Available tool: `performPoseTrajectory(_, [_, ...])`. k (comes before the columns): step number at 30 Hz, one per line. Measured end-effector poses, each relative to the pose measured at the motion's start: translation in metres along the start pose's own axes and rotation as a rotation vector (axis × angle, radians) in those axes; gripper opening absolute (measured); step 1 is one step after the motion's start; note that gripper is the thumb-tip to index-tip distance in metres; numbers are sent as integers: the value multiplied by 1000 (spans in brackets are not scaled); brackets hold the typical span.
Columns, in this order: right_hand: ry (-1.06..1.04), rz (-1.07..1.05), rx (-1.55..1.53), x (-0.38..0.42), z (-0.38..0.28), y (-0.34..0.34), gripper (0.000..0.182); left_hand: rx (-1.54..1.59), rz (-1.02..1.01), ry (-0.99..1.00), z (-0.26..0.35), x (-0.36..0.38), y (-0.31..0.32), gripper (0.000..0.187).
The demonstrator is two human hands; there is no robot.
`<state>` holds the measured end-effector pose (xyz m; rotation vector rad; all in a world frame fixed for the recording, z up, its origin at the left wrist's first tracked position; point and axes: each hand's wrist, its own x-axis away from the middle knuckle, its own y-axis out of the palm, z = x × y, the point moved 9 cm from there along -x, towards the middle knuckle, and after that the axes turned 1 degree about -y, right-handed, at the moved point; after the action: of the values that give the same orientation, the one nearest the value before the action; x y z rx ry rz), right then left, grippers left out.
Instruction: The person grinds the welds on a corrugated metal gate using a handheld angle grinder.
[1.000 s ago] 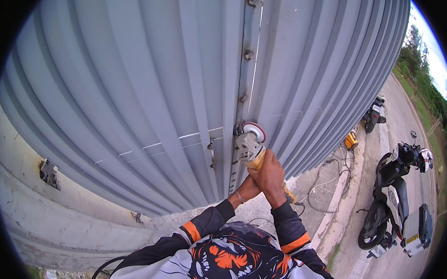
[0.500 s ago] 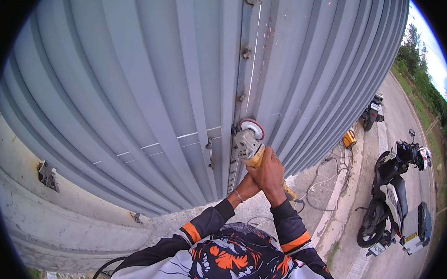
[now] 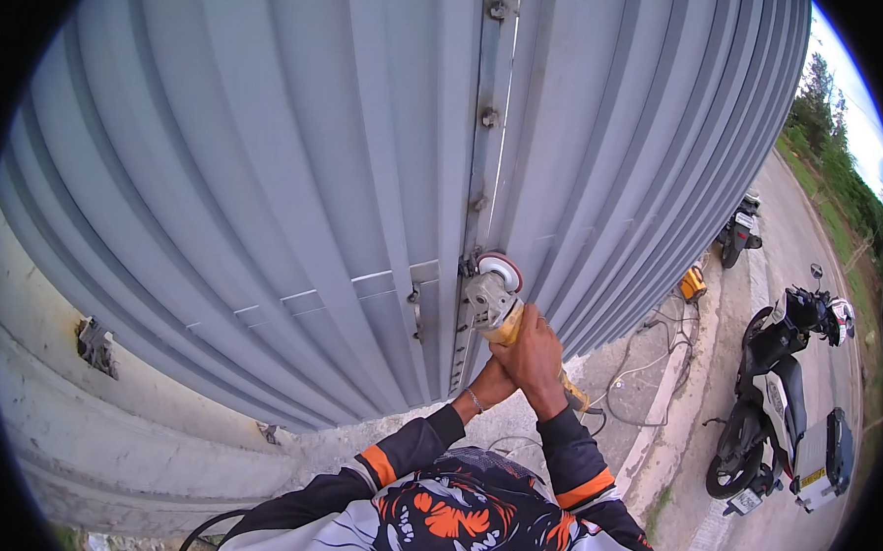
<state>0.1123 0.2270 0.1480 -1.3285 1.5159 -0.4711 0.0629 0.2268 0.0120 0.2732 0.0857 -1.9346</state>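
Observation:
My right hand (image 3: 534, 356) is wrapped round the yellow-and-grey body of an angle grinder (image 3: 499, 322). Lower down and partly behind it, my left hand (image 3: 494, 384) is closed on the grinder too, its fingers largely hidden. The round red-and-white disc (image 3: 502, 269) faces the vertical seam of a grey corrugated metal gate (image 3: 385, 204); whether its edge touches cannot be made out. Up the seam runs a dark metal strip (image 3: 483, 159) with several rough metal lugs, one right beside the grinder's head.
A power cable (image 3: 642, 418) lies in loops on the concrete at right, near a yellow machine (image 3: 692, 284). Beyond stand a motorcycle (image 3: 776, 389) with a rear box and another motorcycle (image 3: 740, 229). A concrete ledge (image 3: 138, 449) runs along the lower left.
Sparks flew up the seam earlier; none show now. The grinder and both hands sit slightly lower in view, as does the whole scene, with the grip unchanged.

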Motion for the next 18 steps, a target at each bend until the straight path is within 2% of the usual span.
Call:
performPoseTrajectory(9, [-42, 39, 14, -8, -8, -13, 61, -175, 34, 35, 9, -6, -5, 54])
performPoseTrajectory(18, [-25, 5, 14, 3, 6, 4, 62, 55, 41, -66, -5, 3, 2, 60])
